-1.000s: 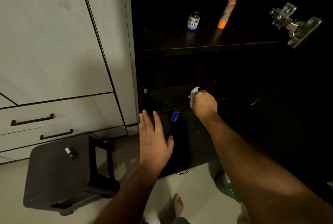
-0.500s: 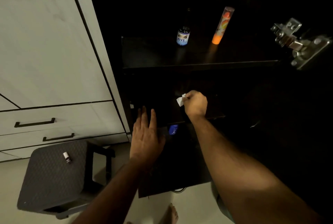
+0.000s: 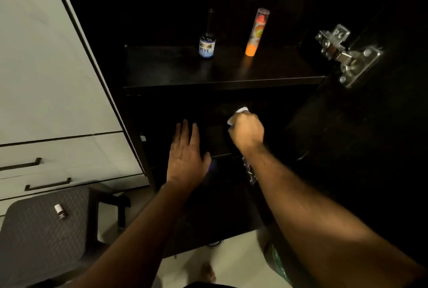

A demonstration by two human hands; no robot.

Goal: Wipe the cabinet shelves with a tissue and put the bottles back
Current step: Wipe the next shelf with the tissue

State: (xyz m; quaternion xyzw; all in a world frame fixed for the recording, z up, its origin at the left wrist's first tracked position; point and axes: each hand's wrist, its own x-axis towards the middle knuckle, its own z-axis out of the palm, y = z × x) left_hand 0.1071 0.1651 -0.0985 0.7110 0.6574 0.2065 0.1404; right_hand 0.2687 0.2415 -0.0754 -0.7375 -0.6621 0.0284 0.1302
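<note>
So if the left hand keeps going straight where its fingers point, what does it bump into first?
Probably nothing close by. The left hand is flat, with fingers aimed into the dark space under the upper shelf. That space looks free, though it is too dark to judge depth. The tissue sits off to its right.

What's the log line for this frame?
right hand: grips tissue at lower shelf | left hand: open, idle | upper shelf: two bottles standing

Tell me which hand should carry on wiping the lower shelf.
Right. The right hand already grips the tissue and sits over the dark lower shelf. The left hand is open with fingers straight, holds nothing, and hovers nearer the shelf's front edge.
</note>
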